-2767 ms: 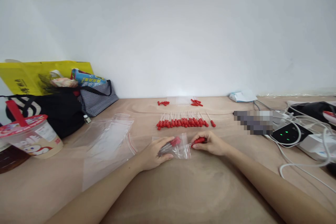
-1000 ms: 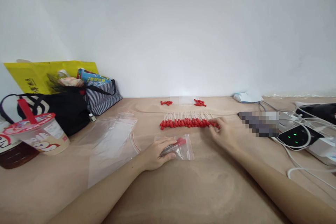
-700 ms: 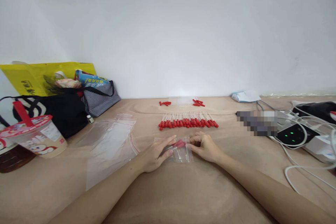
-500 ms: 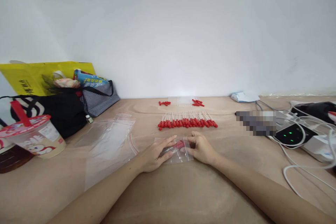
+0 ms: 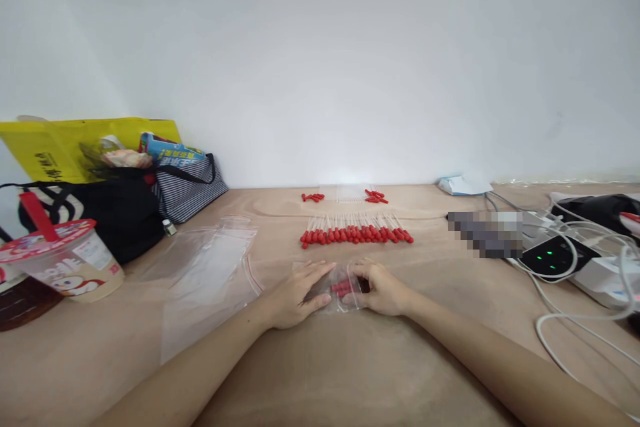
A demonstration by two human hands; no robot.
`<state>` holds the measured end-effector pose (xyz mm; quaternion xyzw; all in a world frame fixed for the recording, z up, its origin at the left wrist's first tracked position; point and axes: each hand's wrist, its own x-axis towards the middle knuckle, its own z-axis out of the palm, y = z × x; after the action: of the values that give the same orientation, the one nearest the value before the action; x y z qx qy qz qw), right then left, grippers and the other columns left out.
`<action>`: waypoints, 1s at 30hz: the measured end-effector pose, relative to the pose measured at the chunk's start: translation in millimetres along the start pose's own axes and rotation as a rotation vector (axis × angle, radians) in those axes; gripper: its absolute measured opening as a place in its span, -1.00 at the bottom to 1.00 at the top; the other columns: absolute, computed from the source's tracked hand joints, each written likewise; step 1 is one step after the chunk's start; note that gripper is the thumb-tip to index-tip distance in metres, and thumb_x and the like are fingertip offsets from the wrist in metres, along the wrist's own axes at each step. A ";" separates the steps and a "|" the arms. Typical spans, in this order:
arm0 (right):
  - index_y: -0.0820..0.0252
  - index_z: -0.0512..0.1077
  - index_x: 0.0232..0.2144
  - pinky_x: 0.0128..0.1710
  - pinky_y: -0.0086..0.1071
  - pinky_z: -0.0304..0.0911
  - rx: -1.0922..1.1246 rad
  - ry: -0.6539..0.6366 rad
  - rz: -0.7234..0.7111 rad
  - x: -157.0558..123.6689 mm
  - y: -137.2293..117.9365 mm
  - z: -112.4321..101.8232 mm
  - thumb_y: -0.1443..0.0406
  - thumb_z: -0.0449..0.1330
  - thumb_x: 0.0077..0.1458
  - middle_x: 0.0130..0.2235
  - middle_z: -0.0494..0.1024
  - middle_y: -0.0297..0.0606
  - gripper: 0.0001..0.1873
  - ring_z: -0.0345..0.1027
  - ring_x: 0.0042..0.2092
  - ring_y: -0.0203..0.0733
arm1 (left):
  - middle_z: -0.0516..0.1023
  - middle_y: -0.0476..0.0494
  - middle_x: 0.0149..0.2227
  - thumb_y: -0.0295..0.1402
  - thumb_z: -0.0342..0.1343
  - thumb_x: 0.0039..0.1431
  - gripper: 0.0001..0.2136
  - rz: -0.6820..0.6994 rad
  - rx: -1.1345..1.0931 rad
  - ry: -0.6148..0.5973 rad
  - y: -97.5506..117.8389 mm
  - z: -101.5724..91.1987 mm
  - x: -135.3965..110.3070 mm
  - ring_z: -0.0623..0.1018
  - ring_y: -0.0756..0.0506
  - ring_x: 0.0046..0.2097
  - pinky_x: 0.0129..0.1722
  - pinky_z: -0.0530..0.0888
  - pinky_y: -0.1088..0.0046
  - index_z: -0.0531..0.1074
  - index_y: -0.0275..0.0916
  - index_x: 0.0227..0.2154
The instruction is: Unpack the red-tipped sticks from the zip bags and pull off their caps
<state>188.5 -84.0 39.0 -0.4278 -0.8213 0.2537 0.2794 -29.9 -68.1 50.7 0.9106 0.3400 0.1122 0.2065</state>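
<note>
A small clear zip bag [image 5: 338, 307] with several red-tipped pieces [image 5: 342, 289] inside is on the table between my two hands. My left hand [image 5: 300, 293] grips its left side, fingers over the top and thumb at the near edge. Closed on the right side, my right hand [image 5: 377, 289] has its fingers curled at the far edge and its thumb at the front. Just beyond lies a row of thin pale sticks with red tips [image 5: 357, 232]. Farther back are two small groups of red-tipped sticks, one at left [image 5: 313, 197] and one at right [image 5: 376, 197].
Flat clear zip bags [image 5: 210, 280] lie to the left. Beyond them stand a drink cup [image 5: 90, 267], a black bag [image 5: 135, 213] and a striped bag [image 5: 190, 187]. White cables [image 5: 545, 333], a black device with green lights [image 5: 555, 257] and a tissue pack [image 5: 465, 185] are at right.
The zip bag has bunched up between my hands, and the red-tipped pieces inside have shifted slightly nearer to me. My right fingers have come down and nearer.
</note>
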 end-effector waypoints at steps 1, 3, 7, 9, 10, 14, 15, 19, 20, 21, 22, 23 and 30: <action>0.21 0.30 -0.53 -0.33 -0.42 0.11 -0.006 -0.004 -0.014 -0.2 -0.3 0.0 0.29 0.25 -0.19 -0.44 0.33 -0.36 -0.82 0.17 -0.35 -0.29 | 0.13 -0.11 0.17 -0.16 -0.12 0.17 -0.52 -0.004 -0.003 -0.003 0.5 -0.3 0.1 0.12 -0.16 0.18 0.13 0.09 0.17 0.01 -0.13 0.14; 0.21 0.27 -0.56 -0.41 -0.46 0.10 0.028 -0.001 0.002 -1.3 -0.6 0.1 0.32 0.21 -0.16 -0.49 0.31 -0.39 -0.85 0.16 -0.42 -0.33 | 0.14 -0.11 0.16 -0.17 -0.12 0.16 -0.52 -0.008 -0.009 -0.009 1.9 -1.2 0.3 0.12 -0.17 0.17 0.13 0.09 0.16 0.02 -0.13 0.13; 0.20 0.24 -0.51 -0.56 -0.52 0.02 0.163 -0.006 0.053 -6.3 2.6 -1.8 0.36 0.14 -0.10 -0.58 0.24 -0.47 -0.91 0.07 -0.55 -0.42 | 0.16 -0.12 0.15 -0.18 -0.11 0.16 -0.54 -0.010 -0.007 0.009 4.5 -2.5 -0.1 0.14 -0.16 0.17 0.13 0.10 0.15 0.06 -0.14 0.12; 0.20 0.25 -0.49 -0.57 -0.52 0.04 0.264 -0.016 0.078 -9.3 7.1 -7.1 0.33 0.15 -0.11 -0.59 0.25 -0.48 -0.89 0.09 -0.56 -0.42 | 0.17 -0.13 0.15 -0.18 -0.12 0.17 -0.56 -0.015 0.002 0.023 4.4 -2.5 -0.7 0.14 -0.15 0.17 0.13 0.10 0.15 0.09 -0.14 0.11; 0.20 0.26 -0.47 -0.57 -0.52 0.07 0.338 -0.020 0.101 -10.7 10.3 -11.8 0.30 0.16 -0.11 -0.58 0.27 -0.47 -0.87 0.12 -0.56 -0.42 | 0.17 -0.14 0.15 -0.18 -0.12 0.17 -0.56 -0.016 0.006 0.026 4.0 -2.4 -1.0 0.14 -0.15 0.17 0.13 0.09 0.14 0.10 -0.14 0.10; 0.21 0.30 -0.40 -0.50 -0.47 0.19 0.564 0.102 0.148 -14.9 29.6 -42.9 0.19 0.21 -0.13 -0.49 0.40 -0.37 -0.75 0.25 -0.49 -0.36 | 0.14 -0.15 0.16 -0.17 -0.12 0.17 -0.57 -0.015 0.026 0.026 0.6 -1.4 -1.8 0.12 -0.14 0.18 0.14 0.08 0.16 0.14 -0.17 0.08; 0.21 0.32 -0.39 -0.47 -0.46 0.20 0.560 0.191 0.144 -15.4 36.1 -52.1 0.18 0.22 -0.15 -0.47 0.42 -0.35 -0.74 0.27 -0.47 -0.35 | 0.13 -0.15 0.16 -0.16 -0.12 0.17 -0.57 -0.013 0.032 0.024 -0.2 -1.0 -2.0 0.11 -0.14 0.18 0.14 0.08 0.17 0.14 -0.17 0.08; 0.19 0.34 -0.36 -0.43 -0.39 0.26 0.524 0.672 0.164 -15.3 64.9 -78.1 0.12 0.20 -0.14 -0.47 0.46 -0.31 -0.69 0.32 -0.45 -0.31 | 0.11 -0.15 0.17 -0.15 -0.14 0.17 -0.57 -0.020 0.055 0.021 -2.3 0.6 -2.8 0.10 -0.13 0.19 0.14 0.09 0.20 0.15 -0.18 0.08; 0.20 0.34 -0.35 -0.41 -0.37 0.28 0.488 0.787 0.169 -15.0 71.6 -80.1 0.11 0.20 -0.15 -0.43 0.47 -0.28 -0.67 0.34 -0.42 -0.29 | 0.11 -0.14 0.17 -0.15 -0.13 0.17 -0.57 -0.026 0.058 0.026 -2.5 0.9 -2.9 0.11 -0.13 0.19 0.13 0.10 0.21 0.15 -0.17 0.08; 0.21 0.35 -0.35 -0.39 -0.35 0.29 0.427 0.880 0.179 -14.8 77.7 -80.5 0.10 0.21 -0.16 -0.40 0.48 -0.24 -0.65 0.35 -0.40 -0.26 | 0.12 -0.14 0.17 -0.15 -0.12 0.16 -0.57 -0.035 0.063 0.033 -2.6 1.1 -2.9 0.12 -0.13 0.18 0.12 0.11 0.21 0.16 -0.17 0.07; 0.22 0.36 -0.35 -0.38 -0.33 0.30 0.346 0.942 0.191 -14.6 82.9 -79.3 0.10 0.20 -0.16 -0.38 0.49 -0.20 -0.64 0.36 -0.38 -0.23 | 0.14 -0.14 0.16 -0.14 -0.12 0.16 -0.57 -0.046 0.070 0.046 -2.6 1.2 -2.6 0.14 -0.14 0.17 0.11 0.13 0.21 0.18 -0.16 0.06; 0.24 0.37 -0.34 -0.37 -0.31 0.30 0.255 0.970 0.202 -14.4 87.2 -77.0 0.10 0.19 -0.15 -0.35 0.50 -0.17 -0.64 0.37 -0.36 -0.21 | 0.18 -0.14 0.14 -0.14 -0.12 0.15 -0.59 -0.062 0.077 0.063 -2.8 1.0 -2.0 0.17 -0.14 0.15 0.10 0.14 0.21 0.21 -0.15 0.04; 0.17 0.42 -0.25 -0.25 -0.25 0.32 -0.246 0.771 0.126 -11.7 98.8 -58.0 0.20 0.03 0.01 -0.23 0.51 -0.17 -0.71 0.41 -0.29 -0.16 | 0.46 -0.13 -0.18 -0.26 -0.06 0.11 -0.79 -0.284 0.126 0.333 -9.1 -7.7 4.7 0.41 -0.15 -0.09 -0.07 0.30 0.25 0.42 -0.21 -0.29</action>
<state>288.7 -33.6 12.9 -0.5711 -0.6530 -0.0087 0.4974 -34.2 -56.5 53.8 0.8337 0.5004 0.2092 0.1038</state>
